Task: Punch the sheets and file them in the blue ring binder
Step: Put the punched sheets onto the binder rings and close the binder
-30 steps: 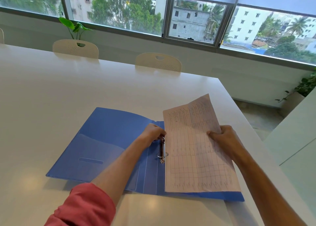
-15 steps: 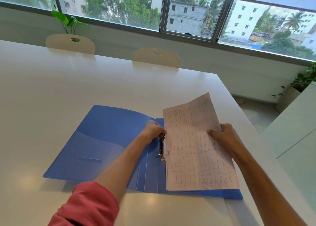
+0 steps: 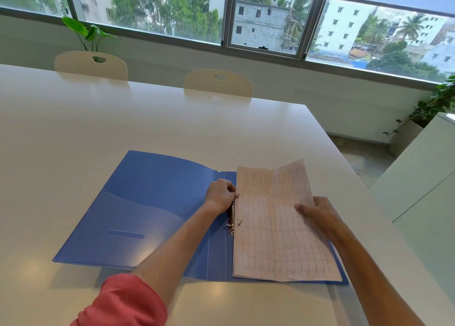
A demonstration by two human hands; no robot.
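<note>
The blue ring binder (image 3: 147, 207) lies open on the white table (image 3: 123, 118). Its metal ring mechanism (image 3: 232, 218) runs along the spine. A stack of pale gridded sheets (image 3: 273, 229) lies on the binder's right half, its left edge at the rings and its far right corner lifted. My left hand (image 3: 220, 195) curls its fingers at the upper ring, by the sheets' left edge. My right hand (image 3: 317, 212) grips the right edge of the sheets.
Two cream chairs (image 3: 91, 64) (image 3: 218, 82) stand at the table's far side below a wide window. A leafy plant (image 3: 86, 33) rises behind the left chair. The table's right edge runs past the binder; a white cabinet (image 3: 423, 178) stands to the right.
The view has tilted slightly downward. Both hands and the sheets stay nearly where they were, with the sheets' left edge settled a bit closer onto the rings.
</note>
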